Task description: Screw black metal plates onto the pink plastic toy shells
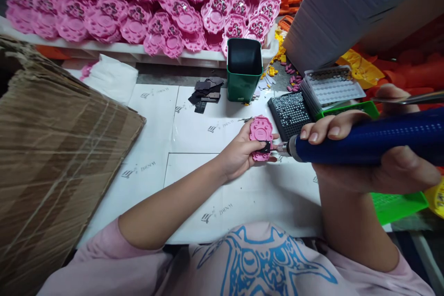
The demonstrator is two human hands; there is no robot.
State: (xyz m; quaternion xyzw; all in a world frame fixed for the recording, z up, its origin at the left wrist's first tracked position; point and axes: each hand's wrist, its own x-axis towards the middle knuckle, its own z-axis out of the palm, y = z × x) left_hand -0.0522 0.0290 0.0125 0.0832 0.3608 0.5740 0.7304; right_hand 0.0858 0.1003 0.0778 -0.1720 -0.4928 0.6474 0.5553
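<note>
My left hand point(239, 153) holds a pink plastic shell point(261, 128) near the middle of the table, its thumb pressing a small black plate point(265, 146) onto the lower part of the shell. Wrapped round a blue electric screwdriver point(367, 136), my right hand point(360, 166) comes in from the right. The screwdriver lies nearly level, and its tip is at the right edge of the black plate. A thin metal tool also lies between the fingers of my right hand. Whether a screw sits at the tip cannot be made out.
A green bin point(244, 81) stands behind my hands, with loose black plates point(207, 92) to its left. A black screw tray point(292, 113) is at the right, near stacked white trays point(333, 85). Pink shells fill a white crate point(208, 58) at the back. A cardboard box point(62, 148) rises at the left.
</note>
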